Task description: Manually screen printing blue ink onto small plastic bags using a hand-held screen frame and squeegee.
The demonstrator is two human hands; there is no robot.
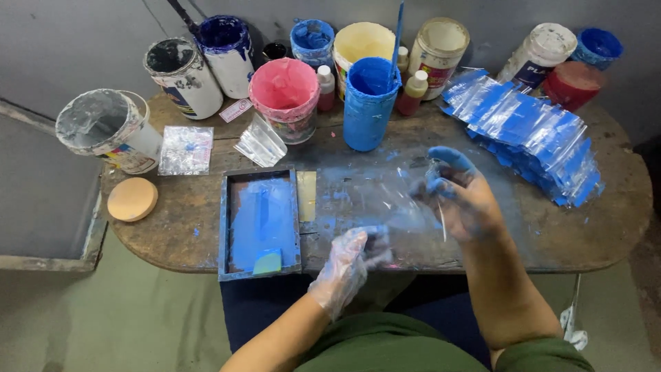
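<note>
Fingers of the blue-stained bare right hand are pinched together on the far edge of a clear, flimsy plastic bag, held just above the paint-smeared wooden worktop. The left hand, in a thin transparent glove, has its fingers closed on the bag's near edge. Just left of the bag lies a shallow rectangular tray of blue paint. Beyond it stands a tall blue-coated pot, and to the right a heap of blue-and-clear plastic bags.
</note>
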